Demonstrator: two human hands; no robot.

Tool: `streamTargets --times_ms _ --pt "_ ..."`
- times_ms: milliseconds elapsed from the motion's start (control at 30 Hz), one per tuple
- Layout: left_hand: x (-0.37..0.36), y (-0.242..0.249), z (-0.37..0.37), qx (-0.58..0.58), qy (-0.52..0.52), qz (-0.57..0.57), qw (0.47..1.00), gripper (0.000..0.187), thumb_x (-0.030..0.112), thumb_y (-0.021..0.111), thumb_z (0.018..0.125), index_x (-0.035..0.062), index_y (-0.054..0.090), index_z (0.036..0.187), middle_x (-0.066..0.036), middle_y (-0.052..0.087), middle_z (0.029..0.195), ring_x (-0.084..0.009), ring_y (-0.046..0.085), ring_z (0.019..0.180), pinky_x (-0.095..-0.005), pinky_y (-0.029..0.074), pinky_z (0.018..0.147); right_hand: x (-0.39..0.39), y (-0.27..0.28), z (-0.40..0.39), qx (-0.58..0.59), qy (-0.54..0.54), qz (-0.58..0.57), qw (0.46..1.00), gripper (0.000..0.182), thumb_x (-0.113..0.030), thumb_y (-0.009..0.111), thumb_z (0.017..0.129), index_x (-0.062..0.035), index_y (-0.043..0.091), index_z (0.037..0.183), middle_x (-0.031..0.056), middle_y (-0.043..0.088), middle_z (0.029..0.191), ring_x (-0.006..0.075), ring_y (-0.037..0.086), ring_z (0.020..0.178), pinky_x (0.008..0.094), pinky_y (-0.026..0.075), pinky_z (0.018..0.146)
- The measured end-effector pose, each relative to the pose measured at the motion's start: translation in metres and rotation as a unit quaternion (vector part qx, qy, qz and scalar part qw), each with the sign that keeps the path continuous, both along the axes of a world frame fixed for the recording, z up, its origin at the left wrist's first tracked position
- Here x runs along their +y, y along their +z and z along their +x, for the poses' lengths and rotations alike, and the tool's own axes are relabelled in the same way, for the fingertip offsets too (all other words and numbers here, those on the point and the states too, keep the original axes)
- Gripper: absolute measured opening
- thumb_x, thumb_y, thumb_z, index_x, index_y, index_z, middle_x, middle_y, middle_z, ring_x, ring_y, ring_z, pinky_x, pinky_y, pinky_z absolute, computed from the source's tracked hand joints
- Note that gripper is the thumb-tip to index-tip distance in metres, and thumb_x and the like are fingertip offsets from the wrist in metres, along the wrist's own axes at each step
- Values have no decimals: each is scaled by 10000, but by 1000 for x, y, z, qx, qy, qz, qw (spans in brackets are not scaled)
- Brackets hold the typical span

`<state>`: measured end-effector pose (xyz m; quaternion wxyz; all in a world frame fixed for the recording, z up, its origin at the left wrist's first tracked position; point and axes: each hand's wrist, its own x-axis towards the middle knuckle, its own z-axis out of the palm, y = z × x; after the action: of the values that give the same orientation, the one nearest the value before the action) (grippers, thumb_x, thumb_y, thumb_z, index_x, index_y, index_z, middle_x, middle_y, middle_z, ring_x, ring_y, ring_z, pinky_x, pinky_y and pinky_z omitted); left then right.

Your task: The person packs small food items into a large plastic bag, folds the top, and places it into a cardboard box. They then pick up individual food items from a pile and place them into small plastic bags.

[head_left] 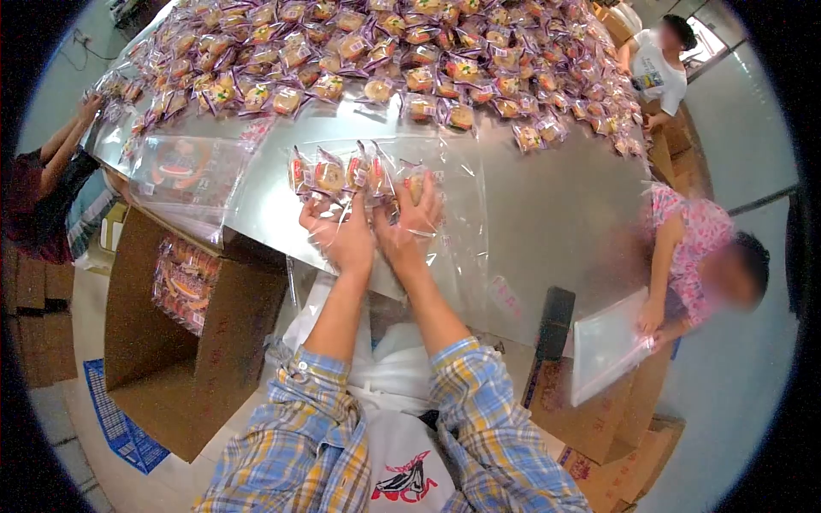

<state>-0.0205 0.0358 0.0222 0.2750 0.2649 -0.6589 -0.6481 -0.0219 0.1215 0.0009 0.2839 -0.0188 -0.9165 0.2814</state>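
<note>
Both hands are inside or under a large clear plastic bag [466, 192] on the metal table [547, 222]. My left hand [340, 235] has its fingers around the lower side of several small wrapped cakes [329, 173] standing in a row. Close beside it, my right hand [410, 218] has its fingers over the right end of the same row. Film glare blurs the fingertips. Beyond the hands, a large heap of wrapped cakes [376, 51] covers the far part of the table.
An open cardboard box [222, 359] with a filled pack [184, 282] stands at the left below flat printed bags [175, 167]. A co-worker [684, 248] at the right holds clear sheets [607, 342] over boxes. Other people work at the far left and upper right.
</note>
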Motion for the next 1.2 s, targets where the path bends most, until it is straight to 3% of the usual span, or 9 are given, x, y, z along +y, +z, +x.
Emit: streamTargets --times_ms 300,433,533,800,933,967,1067,1100,1200 --pt "-6 21 -1 -78 -49 -23 996 780 151 850 846 -28 455 1494 -172 555 1342 -278 670 1059 -338 551 933 -4 4 1 -5 0 46 999 492 -407 722 854 -146 687 1270 220 339 1620 443 398 1381 605 374 1099" --pt "-9 12 -7 145 -47 19 988 614 114 826 866 -8 592 1420 -141 550 1323 -277 654 1119 -343 546 962 -2 1 -3 11 -3 50 999 485 -422 718 853 -146 701 1252 226 351 1612 448 398 1383 606 375 1097" --pt "-21 15 0 57 -82 -161 982 591 77 815 863 21 599 1410 -125 574 1281 -273 656 1073 -345 549 942 -4 -3 -3 6 -6 39 999 481 -426 728 843 -160 712 1243 229 355 1610 452 387 1394 608 360 1110" --pt "-32 -2 5 -14 -45 -269 962 539 175 830 843 48 607 1317 -166 618 1196 -341 634 1114 -416 525 904 -7 9 1 -11 7 10 1000 490 -394 774 795 -189 723 1237 218 338 1621 455 372 1411 583 349 1134" --pt "-32 30 15 -181 -192 -173 949 405 329 748 922 -33 716 1098 -222 739 913 -375 722 834 -442 548 777 -4 13 3 -26 13 12 1000 478 -383 783 796 -184 726 1227 220 345 1613 454 383 1400 580 353 1141" --pt "-32 9 11 -69 -150 -215 962 452 389 696 961 -57 739 1021 -247 737 829 -358 730 729 -444 555 718 -4 11 3 -21 14 11 1000 470 -379 782 803 -182 726 1226 222 350 1609 455 389 1394 579 355 1142" --pt "-35 8 -4 -157 -176 -189 953 415 342 695 973 -57 725 1082 -209 754 854 -309 742 736 -410 564 708 -7 8 2 3 12 2 1000 444 -373 767 843 -167 721 1234 234 358 1597 459 408 1372 567 363 1143" --pt "-28 11 -4 -159 -175 26 971 372 286 722 965 -59 712 1103 -160 760 865 -260 728 731 -389 568 709 -7 8 2 6 15 7 1000 429 -365 758 857 -166 723 1235 238 364 1593 460 412 1367 563 365 1143" --pt "-20 4 -6 -70 -121 120 983 348 222 773 928 -57 704 1124 -115 753 927 -216 706 786 -358 563 723 -5 5 0 19 17 21 999 389 -342 736 889 -170 730 1238 244 376 1585 463 419 1359 559 366 1144"
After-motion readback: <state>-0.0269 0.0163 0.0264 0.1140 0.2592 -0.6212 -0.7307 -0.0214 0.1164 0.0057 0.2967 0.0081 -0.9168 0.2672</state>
